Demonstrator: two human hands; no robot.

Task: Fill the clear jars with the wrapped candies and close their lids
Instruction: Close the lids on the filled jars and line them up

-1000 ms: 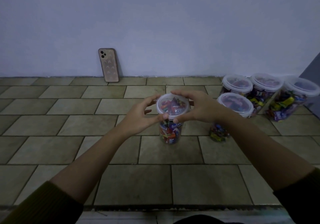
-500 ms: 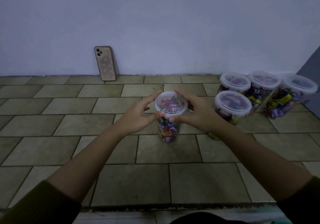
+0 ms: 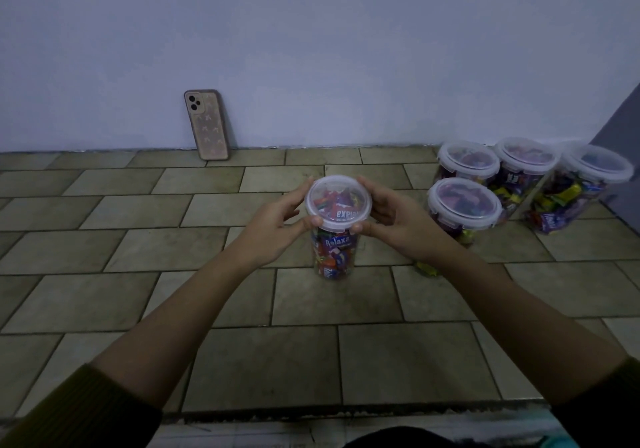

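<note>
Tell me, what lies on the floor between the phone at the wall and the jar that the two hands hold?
Nothing: in the head view, only bare floor tiles lie between the phone and the jar.

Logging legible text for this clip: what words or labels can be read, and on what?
"Relaxa": candy wrapper inside the centre jar.
"eXPl", cut off: second wrapper under its lid.
Print in the closed jars on the right: too blurred.

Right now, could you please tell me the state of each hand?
Left hand: grips the clear lid of the candy jar.
Right hand: grips the same lid on its opposite side.
</note>
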